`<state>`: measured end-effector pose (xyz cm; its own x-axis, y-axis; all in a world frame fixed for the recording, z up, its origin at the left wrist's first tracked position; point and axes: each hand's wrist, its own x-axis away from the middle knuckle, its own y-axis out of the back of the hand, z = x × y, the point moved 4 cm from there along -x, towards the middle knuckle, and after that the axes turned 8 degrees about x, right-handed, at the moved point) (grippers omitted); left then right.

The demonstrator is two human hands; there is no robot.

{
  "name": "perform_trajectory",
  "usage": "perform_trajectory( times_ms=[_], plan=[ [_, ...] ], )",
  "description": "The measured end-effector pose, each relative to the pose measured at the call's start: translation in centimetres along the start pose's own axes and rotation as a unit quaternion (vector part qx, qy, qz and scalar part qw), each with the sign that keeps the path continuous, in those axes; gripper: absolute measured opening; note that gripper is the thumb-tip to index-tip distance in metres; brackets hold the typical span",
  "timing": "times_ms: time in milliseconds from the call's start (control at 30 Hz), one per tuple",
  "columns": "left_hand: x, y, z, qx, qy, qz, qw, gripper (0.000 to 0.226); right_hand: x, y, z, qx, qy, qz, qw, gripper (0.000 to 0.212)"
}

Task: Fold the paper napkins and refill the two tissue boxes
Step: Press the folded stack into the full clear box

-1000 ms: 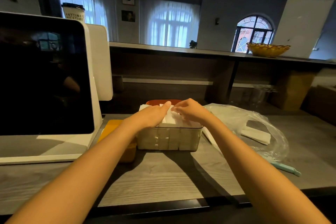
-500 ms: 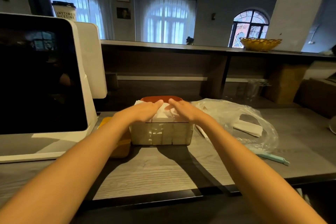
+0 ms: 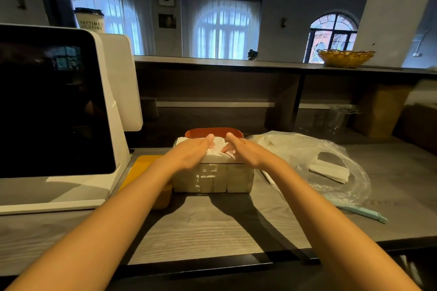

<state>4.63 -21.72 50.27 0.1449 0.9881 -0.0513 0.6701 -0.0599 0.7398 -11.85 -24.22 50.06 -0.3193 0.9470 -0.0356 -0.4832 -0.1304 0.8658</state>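
A clear tissue box [image 3: 212, 178] stands on the grey counter, filled to the top with white folded napkins [image 3: 218, 151]. My left hand [image 3: 191, 152] lies flat on the left part of the stack with straight fingers. My right hand [image 3: 244, 151] presses the right part, fingers extended toward the middle. An orange-red lid or second box [image 3: 214, 132] sits just behind the clear box. A yellow lid [image 3: 144, 173] lies to the left, partly under my left forearm. More folded napkins [image 3: 329, 172] rest inside a clear plastic bag [image 3: 314, 153] at the right.
A white point-of-sale screen [image 3: 54, 101] fills the left side. A pale blue pen-like tool [image 3: 361, 211] lies near the bag's front edge. A raised shelf [image 3: 236, 64] runs behind with a yellow basket [image 3: 346, 57]. Brown cartons [image 3: 380, 111] stand under it at right.
Both hands stay on top of the napkin stack; the fingers have flattened and spread slightly apart. The camera view has shifted a little.
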Motion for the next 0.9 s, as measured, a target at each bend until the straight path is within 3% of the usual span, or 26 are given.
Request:
perform_trajectory(
  times_ms=[133, 233, 467, 533, 600, 700, 800, 900],
  plan=[
    [0.4, 1.7, -0.1, 0.066, -0.041, -0.122, 0.99, 0.055, -0.6, 0.7, 0.5, -0.032, 0.028, -0.086, 0.995, 0.061],
    [0.9, 2.3, 0.3, 0.065, -0.034, -0.178, 0.981, 0.057, -1.4, 0.2, 1.9, -0.047, 0.08, -0.066, 0.993, 0.06],
    [0.7, 3.1, 1.4, 0.011, -0.003, -0.153, 0.988, 0.056, -2.9, -1.7, 4.9, -0.006, 0.105, 0.01, 0.994, 0.064],
    [0.9, 3.3, 1.4, 0.039, -0.016, -0.172, 0.984, 0.059, -3.0, -1.3, 4.5, -0.056, 0.097, -0.01, 0.994, 0.065],
    [1.1, 3.4, 0.9, 0.065, -0.044, -0.188, 0.979, 0.061, -2.8, 0.1, 3.5, -0.125, 0.073, -0.084, 0.986, 0.063],
    [1.7, 2.4, -0.9, 0.04, -0.097, -0.104, 0.989, 0.056, -1.6, 2.0, 1.5, -0.174, 0.03, -0.192, 0.965, 0.059],
    [2.4, 0.4, -2.8, -0.077, -0.108, 0.006, 0.991, 0.049, -0.9, 2.2, -0.2, -0.171, -0.001, -0.202, 0.964, 0.062],
    [2.5, -0.4, -3.2, -0.106, -0.058, 0.056, 0.991, 0.05, 0.2, 2.4, -1.3, -0.189, -0.023, -0.207, 0.96, 0.063]
  ],
)
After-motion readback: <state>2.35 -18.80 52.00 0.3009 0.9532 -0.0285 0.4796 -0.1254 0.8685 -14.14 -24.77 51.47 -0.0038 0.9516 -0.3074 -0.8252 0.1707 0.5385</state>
